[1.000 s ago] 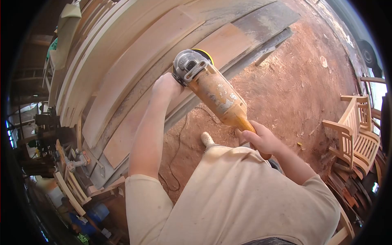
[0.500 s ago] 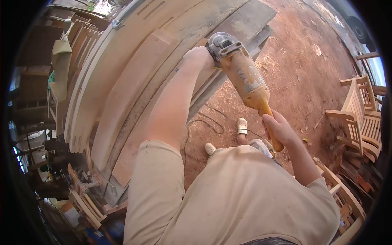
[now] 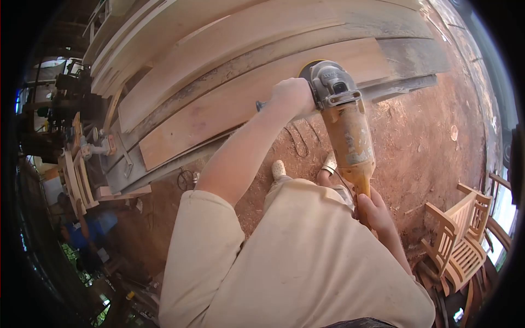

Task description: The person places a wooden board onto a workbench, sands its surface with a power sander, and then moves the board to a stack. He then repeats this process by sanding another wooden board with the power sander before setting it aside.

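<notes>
A dusty yellow angle grinder (image 3: 350, 134) with a grey metal head is in both my hands. My left hand (image 3: 292, 97) is wrapped round its side handle (image 3: 261, 105), whose dark end sticks out past the fist. Lower down, my right hand (image 3: 373, 210) grips the yellow rear handle. The yellow-edged disc (image 3: 310, 65) shows at the far side of the head, over a smooth reddish board (image 3: 219, 106). Whether the disc touches the wood is hidden by the head and my hand.
Dusty planks (image 3: 240, 41) lie alongside the board on the bench. A power tool (image 3: 101, 146) rests at the bench's left end. Slatted wooden chairs (image 3: 462, 232) stand at the right. A cord (image 3: 298, 143) trails over the dirt floor (image 3: 415, 147). Something blue (image 3: 87, 232), perhaps a person's clothing, is lower left.
My view has turned, so the bench lies flatter across it. The grinder appears farther right and more upright, and its disc edge now shows. Both hands keep their grip.
</notes>
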`<state>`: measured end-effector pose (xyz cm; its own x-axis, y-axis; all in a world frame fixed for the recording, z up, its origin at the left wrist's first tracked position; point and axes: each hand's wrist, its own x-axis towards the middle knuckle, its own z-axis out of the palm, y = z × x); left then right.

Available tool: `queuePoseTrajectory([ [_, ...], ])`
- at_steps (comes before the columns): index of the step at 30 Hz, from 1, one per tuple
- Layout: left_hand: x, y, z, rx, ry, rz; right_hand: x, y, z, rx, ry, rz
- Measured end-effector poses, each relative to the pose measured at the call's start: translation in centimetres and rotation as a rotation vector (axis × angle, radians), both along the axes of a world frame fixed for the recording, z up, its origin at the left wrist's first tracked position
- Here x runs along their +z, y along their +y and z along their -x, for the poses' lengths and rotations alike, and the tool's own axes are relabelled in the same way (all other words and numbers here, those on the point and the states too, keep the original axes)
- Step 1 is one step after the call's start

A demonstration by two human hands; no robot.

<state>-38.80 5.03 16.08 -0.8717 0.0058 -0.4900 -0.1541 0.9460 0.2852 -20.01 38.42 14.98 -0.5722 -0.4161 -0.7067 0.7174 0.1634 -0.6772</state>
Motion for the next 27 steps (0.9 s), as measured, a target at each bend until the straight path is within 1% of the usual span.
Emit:
queuePoseTrajectory([
  [1, -0.4, -1.8, -1.7, 0.047, -0.013, 0.017, -0.1, -0.8, -0.3, 0.019, -0.004, -0.01],
  [3, -1.2, -5.4, -5.1, 0.138, -0.042, 0.059, -0.2, -2.9, -0.7, 0.173, 0.017, 0.012],
  [4, -1.4, -7.1, -6.9, 0.184, -0.059, 0.081, -0.1, -4.1, -0.9, 0.245, 0.056, -0.043],
  [5, -0.8, -8.6, -8.8, 0.224, -0.058, 0.088, -0.1, -5.3, -1.0, 0.249, 0.052, -0.051],
  [6, -0.2, -10.0, -10.8, 0.259, -0.056, 0.096, -0.2, -6.4, -1.0, 0.321, 0.104, -0.041],
  [8, -0.9, -13.2, -14.0, 0.349, -0.069, 0.109, -0.6, -8.6, -1.0, 0.437, 0.194, -0.025],
  [9, -0.7, -14.5, -15.6, 0.379, -0.061, 0.13, -0.5, -9.9, -0.8, 0.433, 0.197, -0.028],
  [10, -0.6, -15.9, -17.0, 0.409, -0.054, 0.151, -0.3, -11.2, -0.7, 0.505, 0.211, -0.06],
  [11, -1.1, -17.5, -18.1, 0.406, -0.056, 0.152, -0.2, -12.5, -0.7, 0.578, 0.221, -0.091],
  [13, -2.6, -20.8, -20.1, 0.471, -0.078, 0.175, 0.2, -15.3, -0.3, 0.606, 0.242, -0.103],
  [15, -3.2, -23.5, -21.8, 0.486, -0.092, 0.196, 2.2, -18.4, 0.6, 0.695, 0.095, -0.102],
  [16, -3.5, -24.7, -22.4, 0.498, -0.108, 0.216, 1.5, -19.3, 0.4, 0.7, 0.178, -0.104],
  [18, -4.2, -26.6, -23.3, 0.488, -0.153, 0.238, 0.3, -20.6, 0.4, 0.723, 0.179, -0.072],
  [19, -4.1, -27.1, -23.1, 0.478, -0.198, 0.257, 0.1, -20.7, 0.5, 0.746, 0.179, -0.044],
  [23, -3.0, -25.6, -21.7, 0.377, -0.169, 0.248, 0.4, -20.0, 0.6, 0.754, 0.22, -0.091],
  [25, -2.6, -21.8, -19.6, 0.348, -0.15, 0.223, 0.9, -16.4, 1.1, 0.716, 0.224, -0.185],
  [27, -2.4, -18.4, -17.2, 0.314, -0.131, 0.198, 1.0, -12.8, 1.1, 0.643, 0.204, -0.184],
])
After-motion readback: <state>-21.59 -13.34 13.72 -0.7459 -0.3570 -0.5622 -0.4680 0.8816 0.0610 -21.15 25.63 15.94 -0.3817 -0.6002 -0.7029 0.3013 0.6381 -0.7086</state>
